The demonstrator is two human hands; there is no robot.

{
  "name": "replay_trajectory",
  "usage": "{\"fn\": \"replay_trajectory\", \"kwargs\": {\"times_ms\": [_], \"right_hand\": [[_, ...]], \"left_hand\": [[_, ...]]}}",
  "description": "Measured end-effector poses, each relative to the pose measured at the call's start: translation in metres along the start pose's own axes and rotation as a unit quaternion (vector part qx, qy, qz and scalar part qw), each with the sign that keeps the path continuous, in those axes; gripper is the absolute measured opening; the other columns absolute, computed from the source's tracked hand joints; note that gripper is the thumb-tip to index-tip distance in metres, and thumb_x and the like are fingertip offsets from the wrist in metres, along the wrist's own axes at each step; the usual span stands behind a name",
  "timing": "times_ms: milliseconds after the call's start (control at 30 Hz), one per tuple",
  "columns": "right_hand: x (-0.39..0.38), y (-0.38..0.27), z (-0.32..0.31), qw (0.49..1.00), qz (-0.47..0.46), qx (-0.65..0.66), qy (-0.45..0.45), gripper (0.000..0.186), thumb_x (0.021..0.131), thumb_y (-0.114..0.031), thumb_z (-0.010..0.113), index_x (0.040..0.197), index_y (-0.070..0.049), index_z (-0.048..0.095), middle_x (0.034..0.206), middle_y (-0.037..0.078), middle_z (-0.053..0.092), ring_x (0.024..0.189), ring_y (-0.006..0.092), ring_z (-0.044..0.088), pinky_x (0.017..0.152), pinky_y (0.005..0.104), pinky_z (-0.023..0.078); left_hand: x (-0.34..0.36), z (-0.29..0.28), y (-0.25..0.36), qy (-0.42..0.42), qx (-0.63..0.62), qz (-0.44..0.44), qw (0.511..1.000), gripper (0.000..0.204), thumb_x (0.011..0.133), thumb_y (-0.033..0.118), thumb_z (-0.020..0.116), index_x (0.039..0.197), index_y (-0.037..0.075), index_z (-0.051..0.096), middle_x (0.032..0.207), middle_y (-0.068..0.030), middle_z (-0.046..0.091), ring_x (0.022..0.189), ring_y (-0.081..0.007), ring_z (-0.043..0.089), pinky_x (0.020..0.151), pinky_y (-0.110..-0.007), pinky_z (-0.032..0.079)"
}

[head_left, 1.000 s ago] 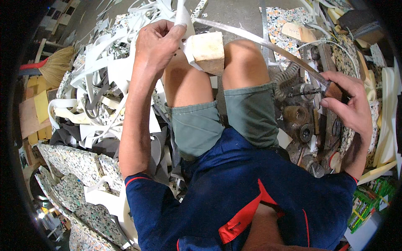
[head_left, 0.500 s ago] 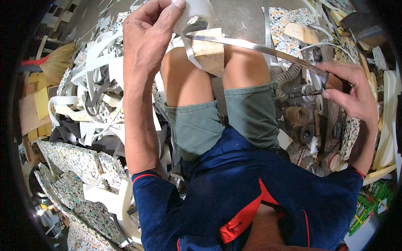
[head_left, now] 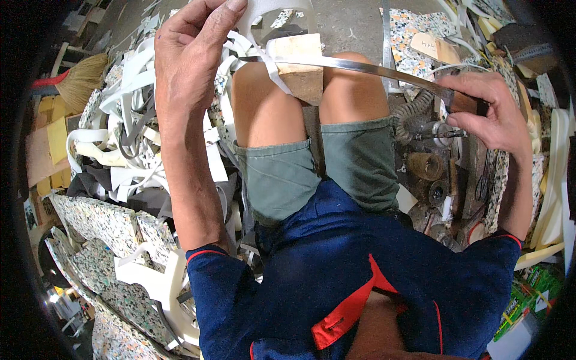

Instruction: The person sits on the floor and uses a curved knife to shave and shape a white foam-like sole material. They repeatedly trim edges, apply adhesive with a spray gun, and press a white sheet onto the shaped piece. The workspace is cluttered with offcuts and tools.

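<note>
The left hand (head_left: pixel 191 57), far left, is pinching white foam (head_left: pixel 270 5); the right hand (head_left: pixel 495 108), fingers closed, is gripping the knife (head_left: pixel 360 66); keeping the white foam taut seems wise.

One head-worn fisheye view, steeply downward, close above the knees (head_left: pixel 355 96) and hands (head_left: pixel 191 63).

Looks like a workshop: strewn with white offcuts (head_left: pixel 137 75) and speckled sheets (head_left: pixel 102 219) toward the left edge of the floor (head_left: pixel 354 27), machine parts (head_left: pixel 438 192) toward its right.
</note>
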State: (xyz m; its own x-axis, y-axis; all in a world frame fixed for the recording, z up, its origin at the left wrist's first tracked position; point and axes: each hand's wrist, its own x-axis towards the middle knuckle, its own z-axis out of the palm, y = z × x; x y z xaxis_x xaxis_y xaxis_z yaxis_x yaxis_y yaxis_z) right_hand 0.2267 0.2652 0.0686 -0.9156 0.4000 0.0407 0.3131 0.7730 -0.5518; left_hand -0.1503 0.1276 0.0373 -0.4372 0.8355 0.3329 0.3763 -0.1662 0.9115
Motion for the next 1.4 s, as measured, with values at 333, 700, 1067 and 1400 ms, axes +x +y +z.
{"fn": "replay_trajectory", "kwargs": {"times_ms": [333,700,1067,1400], "right_hand": [[0.024,-0.007,0.014,0.998,-0.042,-0.03,0.029,0.048,0.068,-0.007,0.079,0.114,0.001,0.068,0.076,0.013,0.061,0.068,0.0249,0.061,0.065,0.036,0.045],[-0.006,-0.009,0.01,0.998,0.013,-0.066,0.013,0.04,0.071,-0.005,0.078,0.111,0.0,0.071,0.081,0.013,0.067,0.07,0.0247,0.065,0.067,0.0339,0.05],[0.023,-0.005,0.027,0.994,-0.072,-0.066,0.044,0.047,0.068,-0.007,0.079,0.114,-0.001,0.07,0.074,0.01,0.061,0.067,0.0256,0.06,0.064,0.0359,0.045],[-0.025,-0.003,0.02,0.997,0.013,-0.078,0.012,0.047,0.069,-0.008,0.077,0.115,-0.003,0.071,0.074,0.011,0.06,0.066,0.0247,0.06,0.062,0.0343,0.044]], "left_hand": [[0.005,-0.01,-0.01,-0.005,-0.041,0.006,0.999,0.03,0.095,0.023,0.071,0.115,0.0,0.071,0.1,-0.005,0.074,0.089,-0.0101,0.065,0.081,-0.025,0.047],[-0.002,0.006,0.004,0.022,-0.056,0.031,0.998,0.019,0.096,0.023,0.069,0.095,0.005,0.073,0.08,0.0022,0.069,0.07,-0.0048,0.057,0.066,-0.021,0.043],[-0.004,0.01,0.01,0.048,-0.074,0.047,0.995,0.017,0.096,0.021,0.07,0.096,0.004,0.073,0.082,0.0019,0.07,0.07,-0.0039,0.057,0.065,-0.02,0.042],[-0.002,0.001,0.016,0.048,-0.127,0.064,0.989,0.017,0.096,0.019,0.069,0.101,0.003,0.069,0.086,0.0006,0.069,0.074,-0.004,0.059,0.064,-0.022,0.046]]}}
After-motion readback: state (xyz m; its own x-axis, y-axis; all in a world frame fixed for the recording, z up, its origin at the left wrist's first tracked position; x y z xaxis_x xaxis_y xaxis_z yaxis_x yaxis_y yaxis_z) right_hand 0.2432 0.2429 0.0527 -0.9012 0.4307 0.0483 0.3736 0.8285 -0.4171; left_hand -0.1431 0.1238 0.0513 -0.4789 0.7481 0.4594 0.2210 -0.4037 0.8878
